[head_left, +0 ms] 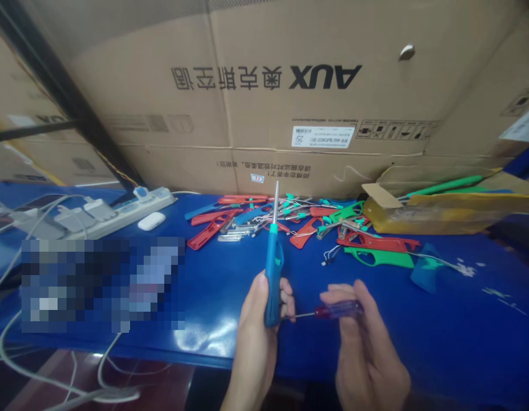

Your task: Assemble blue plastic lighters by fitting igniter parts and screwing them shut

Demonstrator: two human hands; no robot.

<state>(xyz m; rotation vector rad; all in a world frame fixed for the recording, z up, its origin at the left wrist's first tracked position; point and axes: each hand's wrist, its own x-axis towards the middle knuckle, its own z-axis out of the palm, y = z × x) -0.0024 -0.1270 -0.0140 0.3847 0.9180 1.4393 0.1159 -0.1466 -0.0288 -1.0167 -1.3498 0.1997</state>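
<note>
My left hand (258, 308) is closed round the handle of a blue long-necked gas lighter (273, 274), held upright with its metal tube pointing away from me. In my right hand (363, 342) is a screwdriver (339, 310) with a translucent purple-red handle. Its thin shaft points left, and the tip meets the lower right side of the lighter's handle, by my left fingers; the exact contact point is hidden. Beyond my hands lies a pile of lighter parts: red shells (211, 228), green shells (380, 258) and several metal pieces (236, 231).
A tall cardboard sheet (247, 114) stands behind the blue table (204, 319). On the left are a white power strip (119, 214) with chargers, a white case (152, 221), loose cables and blurred-out items. A yellow-taped cardboard box (419, 214) sits at the back right, near small white bits (465, 268).
</note>
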